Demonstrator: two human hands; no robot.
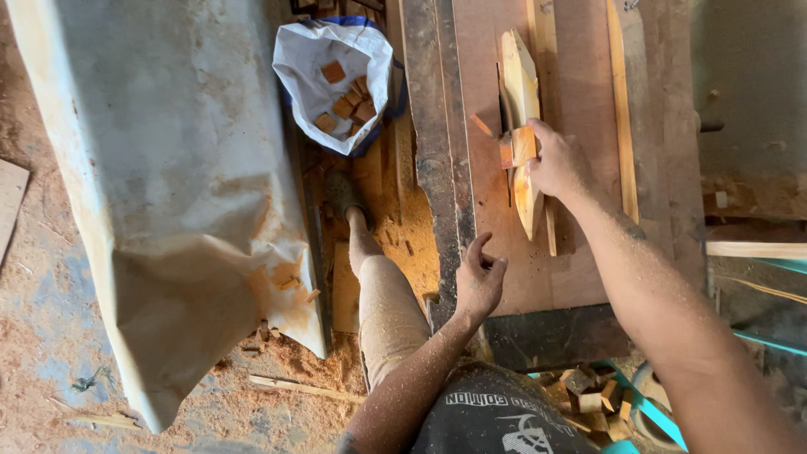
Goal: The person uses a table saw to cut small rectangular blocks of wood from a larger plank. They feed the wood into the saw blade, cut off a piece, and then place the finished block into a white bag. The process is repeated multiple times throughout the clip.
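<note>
Sawdust covers the workshop floor (50, 277) below me, and a reddish wooden desk (580, 168) with a dark, worn left edge fills the upper middle of my view. My right hand (556, 164) is curled around a small wood block (519, 147), pinching it between thumb and fingers and pressing it against a pale, pointed jig (523, 126) that lies lengthwise on the desk. A narrow slot (505, 109) runs along the desk just left of the jig; whether a blade stands in it I cannot tell. A thin pale strip (623, 118) lies along the desk to the right of my hand.

My left hand (479, 282) holds nothing: it hovers at the desk's near left edge, fingers loosely bent and partly spread, thumb apart, well short of the block. Both forearms are dusted with sawdust.

On the floor beyond the desk's left edge stands a white bag (315, 59), its mouth open, with square wood pieces (349, 97) inside. A big pale sack (168, 168) lies to its left, stained orange near its lower corner. My leg and shoe (345, 193) stand between sack and desk. More offcuts (593, 395) sit in a heap at lower right, beside turquoise tubing (664, 424).
</note>
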